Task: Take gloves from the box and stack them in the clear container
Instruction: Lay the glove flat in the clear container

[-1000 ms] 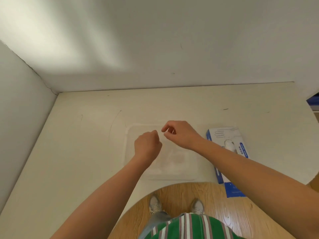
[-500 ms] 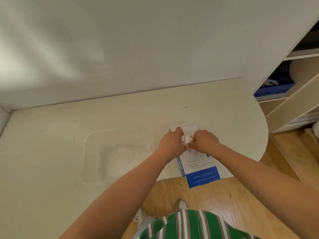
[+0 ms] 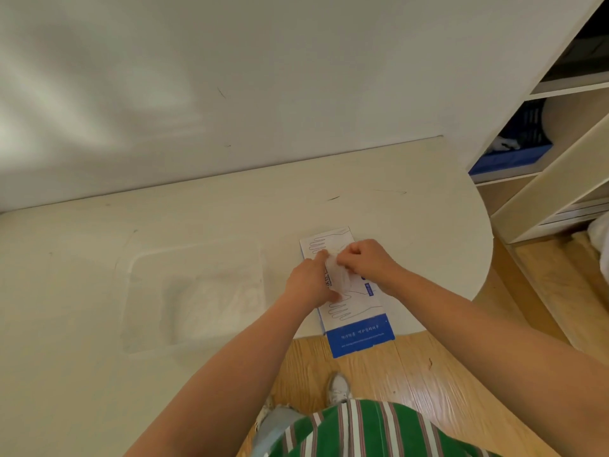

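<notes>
A white and blue glove box (image 3: 359, 328) lies flat on the cream table, its near end hanging over the table's edge. A thin clear glove (image 3: 339, 275) sticks up out of the box's opening. My right hand (image 3: 365, 262) pinches the top of that glove. My left hand (image 3: 311, 285) lies on the box beside the opening, fingers against the glove. The clear container (image 3: 194, 291) stands to the left of the box with clear gloves lying in it.
The table (image 3: 82, 374) meets a white wall at the back and curves off on the right. Open shelves (image 3: 543, 150) with a blue bin stand at the far right. Wooden floor and my shoes show below the table edge.
Both hands left the clear container and went right to the glove box. Now the right hand has a glove partly drawn out of the opening. The view turned right.
</notes>
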`<state>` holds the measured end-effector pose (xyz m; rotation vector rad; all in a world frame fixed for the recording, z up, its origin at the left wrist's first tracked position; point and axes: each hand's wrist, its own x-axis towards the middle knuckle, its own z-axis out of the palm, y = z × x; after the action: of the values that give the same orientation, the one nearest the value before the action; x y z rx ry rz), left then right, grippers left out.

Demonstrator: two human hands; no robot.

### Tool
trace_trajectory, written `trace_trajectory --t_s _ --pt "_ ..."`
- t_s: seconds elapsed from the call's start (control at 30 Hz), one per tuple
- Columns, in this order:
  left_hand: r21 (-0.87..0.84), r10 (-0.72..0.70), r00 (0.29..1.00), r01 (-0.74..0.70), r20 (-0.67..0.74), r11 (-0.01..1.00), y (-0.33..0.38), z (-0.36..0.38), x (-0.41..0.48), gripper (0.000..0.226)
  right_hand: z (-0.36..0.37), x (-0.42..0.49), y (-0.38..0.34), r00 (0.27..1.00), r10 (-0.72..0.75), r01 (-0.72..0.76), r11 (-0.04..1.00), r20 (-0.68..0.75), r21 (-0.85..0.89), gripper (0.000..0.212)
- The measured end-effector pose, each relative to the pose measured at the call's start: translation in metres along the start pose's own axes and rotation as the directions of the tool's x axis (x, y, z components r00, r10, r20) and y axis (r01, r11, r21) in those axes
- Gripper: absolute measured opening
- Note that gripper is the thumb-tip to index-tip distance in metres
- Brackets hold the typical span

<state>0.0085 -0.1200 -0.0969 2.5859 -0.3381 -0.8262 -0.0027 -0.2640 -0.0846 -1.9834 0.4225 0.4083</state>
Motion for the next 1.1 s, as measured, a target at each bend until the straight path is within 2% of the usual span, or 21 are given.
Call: trace_trajectory --t_s 0.07,0.13,0.23,0.3,0.33,0.4,0.5,0.53,0.6,0.63,0.67,0.7,0.73,0.77,0.83,0.87,0.9,0.93,0.97,1.03,1.1 --pt "-0.006 -0.002 1.0 0.002 -0.007 1.0 0.0 0.001 0.001 0.104 -0.004 0.001 -0.002 1.0 0.025 -0.022 0.982 -0.013 0.186 0.018" --pt "-0.01 -0.003 1.0 0.002 -0.016 1.0 0.001 0.003 0.001 0.104 -0.005 0.003 -0.002 0.999 0.043 -0.038 0.98 -0.019 0.196 0.021" --pt "-0.011 -0.006 1.0 0.006 -0.025 1.0 0.002 0.004 0.0 0.105 -0.005 0.004 -0.001 0.994 0.086 -0.08 0.992 0.06 -0.098 0.037" --pt "-0.011 -0.023 1.0 0.023 -0.018 1.0 0.001 0.005 0.003 0.104 -0.005 0.002 -0.004 0.994 0.038 -0.02 0.986 0.103 -0.168 0.033" --pt "-0.01 -0.027 1.0 0.027 -0.012 1.0 0.001 0.005 0.004 0.103 -0.007 0.003 -0.007 0.995 -0.013 0.024 0.993 0.1 -0.117 0.03" --pt "0.005 -0.029 0.999 0.029 -0.014 1.0 0.001 0.004 0.004 0.096 -0.013 0.0 -0.017 0.996 -0.071 0.063 0.988 0.054 0.138 0.026" --pt "-0.05 -0.05 0.999 0.05 -0.015 0.998 0.002 0.004 0.002 0.073 -0.025 -0.002 -0.035 0.998 -0.068 0.056 0.805 -0.002 0.591 0.014" --pt "-0.1 -0.066 0.998 0.067 0.011 0.993 0.001 0.004 0.001 0.069 -0.029 -0.002 -0.039 0.997 -0.084 0.066 0.761 -0.003 0.645 0.015" --pt "-0.177 -0.027 0.997 0.04 0.074 0.983 -0.004 -0.001 0.004 0.069 -0.035 -0.003 -0.044 0.99 -0.138 0.104 0.768 0.005 0.632 0.014" --pt "-0.212 0.021 0.994 0.001 0.103 0.977 -0.008 -0.005 0.007 0.059 -0.036 -0.004 -0.046 0.987 -0.16 0.122 0.788 0.01 0.604 0.019" --pt "-0.282 0.054 0.993 -0.022 0.105 0.959 -0.011 -0.012 0.006 0.036 -0.036 -0.005 -0.046 0.984 -0.176 0.136 0.803 0.014 0.58 0.022" --pt "-0.411 0.08 0.994 -0.041 0.079 0.911 -0.012 -0.021 0.004 0.014 -0.036 -0.006 -0.046 0.982 -0.188 0.148 0.816 0.016 0.558 0.023" --pt "-0.558 0.05 0.999 -0.035 0.013 0.829 -0.011 -0.032 0.0 0.015 -0.035 -0.007 -0.045 0.98 -0.196 0.157 0.824 0.014 0.545 0.023" --pt "-0.699 -0.014 0.998 -0.031 -0.058 0.715 -0.009 -0.044 -0.005 0.021 -0.033 -0.007 -0.045 0.977 -0.21 0.165 0.823 0.021 0.543 0.024" --pt "-0.926 -0.136 0.989 0.002 -0.053 0.378 -0.011 -0.065 -0.011 0.029 -0.029 -0.007 -0.046 0.967 -0.241 0.162 0.833 0.084 0.529 0.023" --pt "-0.973 -0.155 0.988 0.018 -0.018 0.228 -0.015 -0.072 -0.01 0.038 -0.028 -0.007 -0.047 0.957 -0.256 0.153 0.846 0.137 0.512 0.023" --pt "-0.99 -0.137 0.99 0.043 0.025 0.133 -0.019 -0.08 -0.012 0.051 -0.026 -0.007 -0.05 0.941 -0.269 0.141 0.863 0.206 0.486 0.026" --pt "-0.99 -0.136 0.99 0.059 0.041 0.128 -0.026 -0.085 -0.013 0.064 -0.024 -0.008 -0.053 0.921 -0.266 0.113 0.881 0.284 0.459 0.031" --pt "-0.984 -0.116 0.993 0.051 0.031 0.171 -0.032 -0.089 -0.015 0.069 -0.022 -0.008 -0.058 0.898 -0.251 0.083 0.903 0.362 0.421 0.035" --pt "-0.954 -0.079 0.995 -0.042 -0.068 0.295 -0.04 -0.092 -0.021 0.042 -0.017 -0.01 -0.066 0.855 -0.222 0.055 0.938 0.469 0.343 0.039" --pt "-0.93 -0.052 0.977 -0.181 -0.208 0.32 -0.046 -0.092 -0.027 0.015 -0.013 -0.008 -0.074 0.821 -0.205 0.037 0.95 0.533 0.31 0.039"
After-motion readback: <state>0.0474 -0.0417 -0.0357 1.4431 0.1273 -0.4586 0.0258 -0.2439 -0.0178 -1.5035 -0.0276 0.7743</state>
